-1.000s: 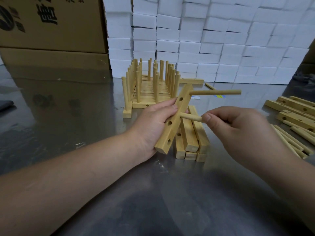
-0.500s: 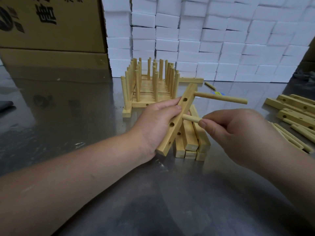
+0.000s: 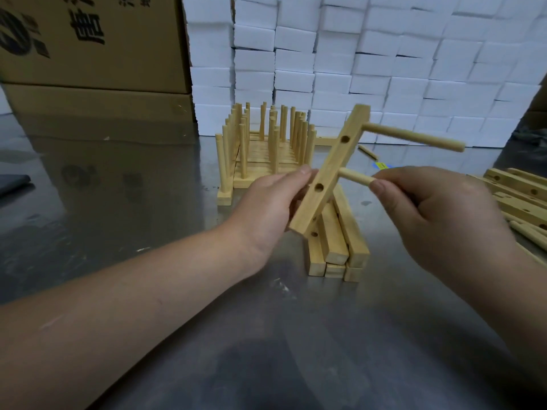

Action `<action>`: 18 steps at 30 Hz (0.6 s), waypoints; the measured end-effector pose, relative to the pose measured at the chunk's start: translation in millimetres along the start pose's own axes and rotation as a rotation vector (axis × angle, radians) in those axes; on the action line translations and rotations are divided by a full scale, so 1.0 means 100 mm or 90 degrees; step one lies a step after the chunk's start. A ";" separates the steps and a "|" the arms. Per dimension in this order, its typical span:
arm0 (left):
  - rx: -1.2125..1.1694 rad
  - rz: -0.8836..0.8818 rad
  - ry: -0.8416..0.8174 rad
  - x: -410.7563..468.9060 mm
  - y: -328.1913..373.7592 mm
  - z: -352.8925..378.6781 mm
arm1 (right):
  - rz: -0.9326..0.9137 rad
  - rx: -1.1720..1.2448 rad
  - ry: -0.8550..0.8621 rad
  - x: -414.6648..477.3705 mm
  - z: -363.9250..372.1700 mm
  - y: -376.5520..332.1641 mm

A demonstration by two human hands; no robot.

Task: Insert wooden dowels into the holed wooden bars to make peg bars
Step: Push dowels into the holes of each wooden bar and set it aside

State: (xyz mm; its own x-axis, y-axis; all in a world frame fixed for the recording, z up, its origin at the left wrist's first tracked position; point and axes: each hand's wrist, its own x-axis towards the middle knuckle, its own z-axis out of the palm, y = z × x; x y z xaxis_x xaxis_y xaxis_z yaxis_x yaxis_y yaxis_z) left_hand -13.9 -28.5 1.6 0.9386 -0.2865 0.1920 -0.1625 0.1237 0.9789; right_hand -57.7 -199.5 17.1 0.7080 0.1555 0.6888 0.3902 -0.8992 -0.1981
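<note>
My left hand (image 3: 268,205) grips a holed wooden bar (image 3: 331,167) held tilted above the table, its top end leaning away to the right. One dowel (image 3: 414,137) sticks out of the bar's upper hole to the right. My right hand (image 3: 429,211) pinches a second dowel (image 3: 355,177), whose tip sits in a hole at mid-bar. Two empty holes show on the bar's near face.
A stack of plain bars (image 3: 337,247) lies under the held bar. Finished peg bars (image 3: 266,149) stand grouped behind. Loose bars and dowels (image 3: 521,199) lie at the right. Cardboard boxes (image 3: 94,54) and stacked white blocks (image 3: 370,63) wall the back of the metal table (image 3: 266,350).
The held bar has risen and tipped more upright. The right hand has pushed the second dowel into the bar's side.
</note>
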 end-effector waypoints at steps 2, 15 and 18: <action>0.117 0.028 -0.021 -0.02 -0.04 0.01 | 0.014 -0.004 0.004 0.00 -0.03 0.03; 0.061 0.009 0.195 0.12 -0.16 -0.08 | 0.434 -0.215 -0.297 0.26 -0.22 0.56; 0.077 0.019 0.175 0.10 -0.18 -0.07 | 0.396 -0.314 -0.360 0.23 -0.15 0.64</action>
State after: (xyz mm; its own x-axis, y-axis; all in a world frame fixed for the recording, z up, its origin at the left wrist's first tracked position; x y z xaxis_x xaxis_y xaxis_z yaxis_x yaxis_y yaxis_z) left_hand 0.2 -27.0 -14.3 0.9774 -0.0143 0.2107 -0.2106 0.0094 0.9775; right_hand -25.1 -259.5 30.5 0.9325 -0.3474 0.0983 -0.3481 -0.9374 -0.0109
